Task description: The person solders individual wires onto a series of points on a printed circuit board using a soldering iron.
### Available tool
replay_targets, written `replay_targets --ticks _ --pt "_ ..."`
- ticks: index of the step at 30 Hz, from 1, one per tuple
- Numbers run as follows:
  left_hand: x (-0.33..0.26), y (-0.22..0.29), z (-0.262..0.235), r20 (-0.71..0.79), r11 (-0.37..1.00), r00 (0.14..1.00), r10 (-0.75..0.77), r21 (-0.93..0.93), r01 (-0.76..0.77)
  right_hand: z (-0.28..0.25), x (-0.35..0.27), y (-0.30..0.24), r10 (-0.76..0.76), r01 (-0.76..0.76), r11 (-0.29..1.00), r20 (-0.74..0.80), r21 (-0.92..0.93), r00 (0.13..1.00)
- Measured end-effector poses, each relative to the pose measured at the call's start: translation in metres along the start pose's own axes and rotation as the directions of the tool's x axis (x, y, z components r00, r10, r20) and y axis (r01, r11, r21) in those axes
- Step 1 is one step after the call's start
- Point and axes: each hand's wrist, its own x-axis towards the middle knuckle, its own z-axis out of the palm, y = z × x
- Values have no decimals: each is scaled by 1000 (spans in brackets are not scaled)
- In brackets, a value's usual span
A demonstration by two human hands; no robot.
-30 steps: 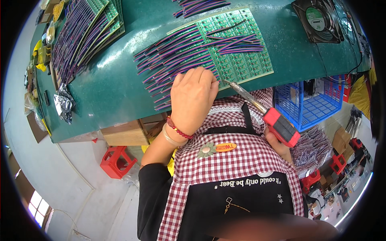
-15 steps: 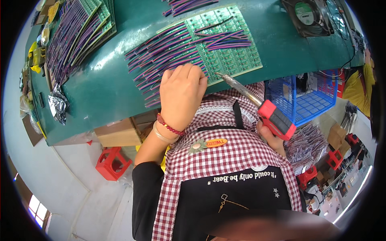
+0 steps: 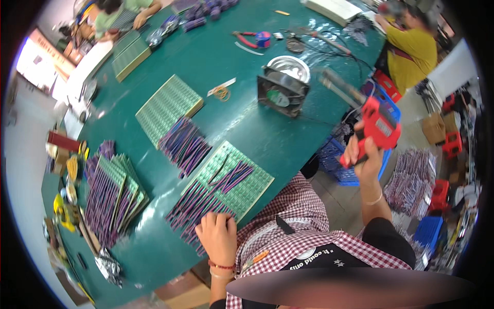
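Note:
My right hand point(image 3: 363, 152) grips a red soldering gun point(image 3: 381, 123), raised at the right beyond the table edge. Its metal barrel points up and left and is blurred by motion. My left hand point(image 3: 216, 236) rests knuckles up at the near corner of a green circuit board panel point(image 3: 252, 188). Its fingers are curled and their tips hidden, so what they hold cannot be made out. Purple, red and black wires point(image 3: 193, 206) fan out from the panel's left side beside that hand. Several loose wires point(image 3: 234, 175) lie across the panel.
Beyond the panel lie a wire bundle point(image 3: 185, 147) and a board stack point(image 3: 170, 108). Wired boards point(image 3: 116, 201) are piled at left. A black fan point(image 3: 283, 95) stands before a metal bowl point(image 3: 290, 67). Blue crates point(image 3: 334, 162) sit below the table edge. Co-workers sit at far left and right.
My right hand has lifted the soldering gun up and right, away from the panel. My left hand stays by the wires. The view has tilted up, showing more of the table.

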Motion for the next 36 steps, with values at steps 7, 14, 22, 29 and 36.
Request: replay_targets --ticks 7,14,22,29,36 --pt "30 5 4 -31 998 999 14 -59 -16 -16 97 28 -20 -47 941 -191 -336 981" --pt "95 23 42 30 991 996 81 103 -83 -6 105 37 31 -75 979 -225 -190 974" --pt "84 8 59 -34 996 997 75 60 -73 2 99 55 43 -77 987 -232 -139 972" --pt "96 22 50 -158 996 985 65 70 -54 8 82 68 13 -8 1000 -324 19 946" --pt "104 17 65 -115 988 982 153 17 -152 6 81 64 54 -12 993 -344 121 937"
